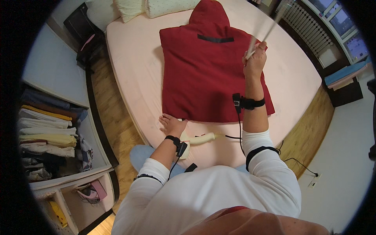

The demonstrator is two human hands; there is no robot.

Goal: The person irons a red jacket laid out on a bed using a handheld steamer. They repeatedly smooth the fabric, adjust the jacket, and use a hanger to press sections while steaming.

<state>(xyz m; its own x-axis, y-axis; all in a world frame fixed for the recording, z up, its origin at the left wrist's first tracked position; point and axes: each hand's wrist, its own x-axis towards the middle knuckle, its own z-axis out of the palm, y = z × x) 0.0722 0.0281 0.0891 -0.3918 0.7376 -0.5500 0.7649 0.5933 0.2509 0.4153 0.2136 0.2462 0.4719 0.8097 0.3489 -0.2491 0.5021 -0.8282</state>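
A dark red hooded garment (pixel 205 73) lies flat on the bed (pixel 132 73), its hood towards the pillows and a black strip across its upper part. My right hand (pixel 255 60) is raised over its right side, closed around a pale, thin rod-like thing (pixel 271 28) that is blurred by motion; what it is I cannot tell. My left hand (pixel 173 124) rests with fingers spread at the garment's lower left corner. Beside that hand a cream-coloured handled device (pixel 202 138) lies on the bed, partly hidden by my left wrist.
Pillows (pixel 129 10) lie at the bed's far edge. At the left stands a wardrobe with folded clothes (pixel 47 126). Folded cloths (pixel 346 73) lie on a ledge at the right, near the radiator (pixel 305 29). A black cord (pixel 299 163) runs to a wall socket.
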